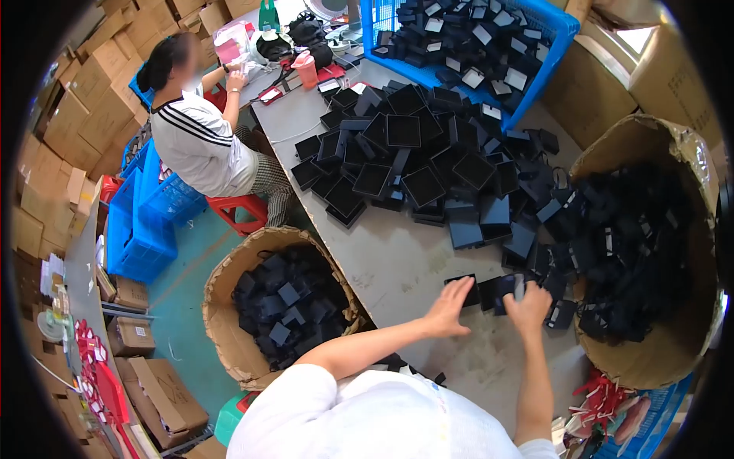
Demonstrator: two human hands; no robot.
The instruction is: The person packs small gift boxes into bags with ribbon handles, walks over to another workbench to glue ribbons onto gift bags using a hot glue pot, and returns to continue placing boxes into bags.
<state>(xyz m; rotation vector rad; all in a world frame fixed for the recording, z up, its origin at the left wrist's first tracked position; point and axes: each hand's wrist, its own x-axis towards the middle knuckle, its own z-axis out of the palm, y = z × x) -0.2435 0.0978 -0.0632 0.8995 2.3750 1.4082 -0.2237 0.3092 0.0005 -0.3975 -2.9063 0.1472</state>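
My left hand is at the front part of the grey table, fingers stretched out and thumb apart. Its fingertips reach the edge of a small black box; I cannot tell how firmly they touch it. Just to the right, my right hand is closed on a dark box, partly hidden by the fingers. Another dark piece lies between the two hands. Beyond them spreads a large heap of black boxes, several of them open-topped trays.
A tall cardboard drum of black pieces stands at the right, another cardboard bin at the left. A blue crate of boxes rests on its side at the back. A person sits at the table's left edge on a red stool.
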